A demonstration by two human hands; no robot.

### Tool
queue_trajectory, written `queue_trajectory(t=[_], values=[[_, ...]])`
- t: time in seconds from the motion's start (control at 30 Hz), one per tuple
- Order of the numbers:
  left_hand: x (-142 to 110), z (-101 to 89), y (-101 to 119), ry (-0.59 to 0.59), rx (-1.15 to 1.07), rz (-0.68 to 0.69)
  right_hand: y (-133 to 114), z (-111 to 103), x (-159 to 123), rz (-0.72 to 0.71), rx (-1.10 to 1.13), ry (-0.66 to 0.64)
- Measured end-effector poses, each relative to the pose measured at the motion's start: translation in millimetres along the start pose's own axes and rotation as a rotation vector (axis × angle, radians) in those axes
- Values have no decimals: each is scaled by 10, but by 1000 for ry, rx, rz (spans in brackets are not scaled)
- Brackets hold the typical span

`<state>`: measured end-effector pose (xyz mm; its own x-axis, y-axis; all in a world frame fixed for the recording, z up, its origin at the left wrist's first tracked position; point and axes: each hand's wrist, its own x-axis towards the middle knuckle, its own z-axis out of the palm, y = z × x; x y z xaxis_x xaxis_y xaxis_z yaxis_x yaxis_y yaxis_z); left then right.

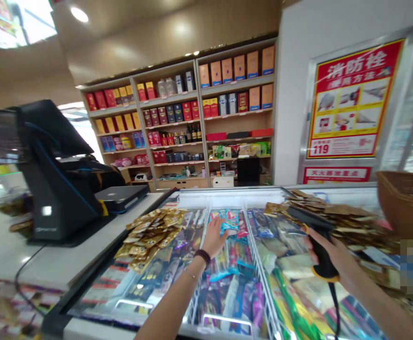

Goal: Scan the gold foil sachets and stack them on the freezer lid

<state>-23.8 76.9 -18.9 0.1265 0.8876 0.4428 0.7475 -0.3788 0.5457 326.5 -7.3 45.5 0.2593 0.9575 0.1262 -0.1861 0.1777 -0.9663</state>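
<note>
My left hand (214, 238), with a dark bead bracelet at the wrist, reaches over the middle section of a chest freezer (211, 191). Its fingers are stretched out and the thumb stands apart, at the edge of blue and pink ice cream packets (231, 218); whether it touches them I cannot tell. In my right hand (328, 250) is a black and yellow barcode scanner (322, 259), gripped by its handle, its head pointing left and its cable hanging down. Below it lie several wrapped ice creams (298, 302) in the right section.
Gold packets (153, 233) are heaped at the freezer's left, and brown packets (355, 219) at its right, by a brown basket (404, 198). A black checkout terminal (57, 189) stands on the left counter (61, 264). Shelves of boxes (171, 123) line the back wall.
</note>
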Motion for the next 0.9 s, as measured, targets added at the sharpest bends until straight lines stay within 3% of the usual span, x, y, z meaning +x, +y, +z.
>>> queue_trajectory(t=[0.13,0.27,0.4,0.53,0.63,0.7,0.9], values=[[436,646,688,-227,-21,43,-128,-493,9,49,103,125],[923,1189,1368,-359,-1,120,-150,-728,13,109,181,213],[1383,1681,2018,-424,16,271,-9,-857,61,68,239,263],[1638,2127,2477,-379,-22,299,103,-960,105,131,223,279],[1690,2350,2577,-425,12,333,45,-974,103,176,228,372],[1700,2396,2534,-457,54,357,-46,-941,84,180,250,459],[1634,2104,2149,-486,239,411,-265,-799,9,198,299,520]])
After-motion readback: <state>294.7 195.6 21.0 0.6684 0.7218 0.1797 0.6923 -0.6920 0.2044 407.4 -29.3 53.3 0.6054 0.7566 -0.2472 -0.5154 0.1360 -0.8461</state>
